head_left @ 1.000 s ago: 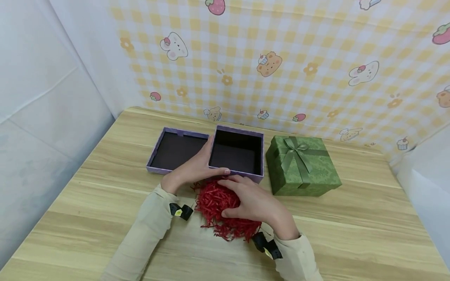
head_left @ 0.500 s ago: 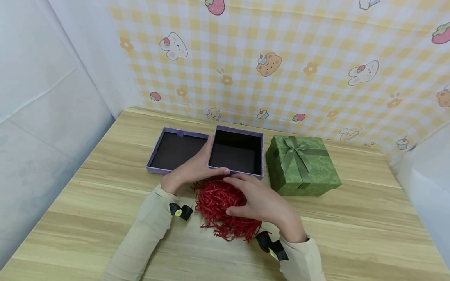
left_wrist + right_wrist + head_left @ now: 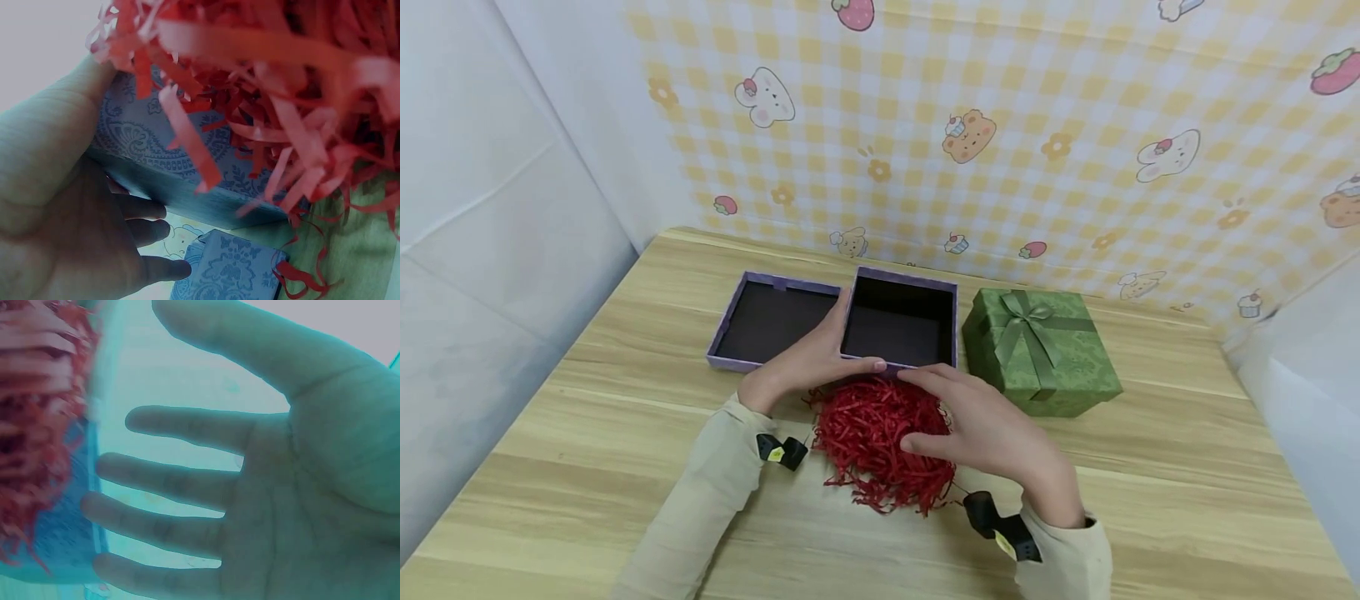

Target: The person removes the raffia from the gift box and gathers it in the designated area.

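A purple gift box (image 3: 900, 321) with a black inside stands open at the back middle of the table. My left hand (image 3: 805, 354) holds its front left corner, thumb along the front wall and fingers down the left side. In the left wrist view, the fingers (image 3: 147, 231) reach past the patterned box wall (image 3: 147, 131). A heap of red shredded paper (image 3: 876, 437) lies just in front of the box. My right hand (image 3: 992, 429) is at the heap's right side, its thumb and fingers (image 3: 169, 481) spread with nothing between them in the right wrist view.
The purple lid (image 3: 775, 321) lies upturned to the left of the box. A green gift box (image 3: 1048, 354) with a ribbon bow stands closed at the right. A checked cloth (image 3: 880, 125) hangs behind the wooden table (image 3: 550, 467).
My right hand has drawn back to the right, off the red shredded paper, and its fingers have spread. The left hand keeps its place at the box. The view has shifted slightly.
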A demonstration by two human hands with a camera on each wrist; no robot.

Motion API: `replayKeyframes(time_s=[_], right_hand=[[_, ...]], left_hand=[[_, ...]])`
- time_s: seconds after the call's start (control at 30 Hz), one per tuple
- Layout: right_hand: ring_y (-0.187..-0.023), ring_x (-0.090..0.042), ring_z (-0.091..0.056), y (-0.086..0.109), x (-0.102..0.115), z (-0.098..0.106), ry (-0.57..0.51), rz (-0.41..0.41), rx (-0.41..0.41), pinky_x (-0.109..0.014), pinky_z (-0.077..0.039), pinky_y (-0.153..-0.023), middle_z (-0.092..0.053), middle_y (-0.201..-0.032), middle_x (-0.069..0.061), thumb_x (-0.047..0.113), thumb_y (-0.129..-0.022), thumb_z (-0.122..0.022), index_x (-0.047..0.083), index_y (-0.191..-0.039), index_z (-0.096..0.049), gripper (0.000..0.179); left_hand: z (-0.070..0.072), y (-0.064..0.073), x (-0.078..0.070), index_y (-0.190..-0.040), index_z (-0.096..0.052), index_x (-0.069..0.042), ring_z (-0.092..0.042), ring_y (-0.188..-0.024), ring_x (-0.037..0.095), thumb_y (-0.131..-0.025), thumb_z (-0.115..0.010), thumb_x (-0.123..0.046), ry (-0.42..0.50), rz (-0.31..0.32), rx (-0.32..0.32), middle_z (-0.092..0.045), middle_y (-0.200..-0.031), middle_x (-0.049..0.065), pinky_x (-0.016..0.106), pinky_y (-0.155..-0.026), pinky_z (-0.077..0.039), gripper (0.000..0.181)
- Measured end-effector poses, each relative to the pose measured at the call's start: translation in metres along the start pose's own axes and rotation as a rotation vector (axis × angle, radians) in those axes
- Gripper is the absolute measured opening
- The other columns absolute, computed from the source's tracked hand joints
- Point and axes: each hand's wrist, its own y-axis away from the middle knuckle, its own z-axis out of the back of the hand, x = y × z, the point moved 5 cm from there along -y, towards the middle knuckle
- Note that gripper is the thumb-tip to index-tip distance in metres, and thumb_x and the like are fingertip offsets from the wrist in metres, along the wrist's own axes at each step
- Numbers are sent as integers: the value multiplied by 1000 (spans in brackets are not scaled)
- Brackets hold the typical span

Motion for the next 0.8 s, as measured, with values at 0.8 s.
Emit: replayKeyframes(time_s=[0.8], right_hand=[[-117,-34,-48,54,-64,55,-130,-223,-185,-50,-41,-90,-47,-135,-13,36,-88,-63,6,-137,-44,61]], left_hand=[[0,-1,0,-143,25,-27,0,-139,23,-79,-64,-58,-7,-18,-5,17,-153,8,46,-108,-18,114]])
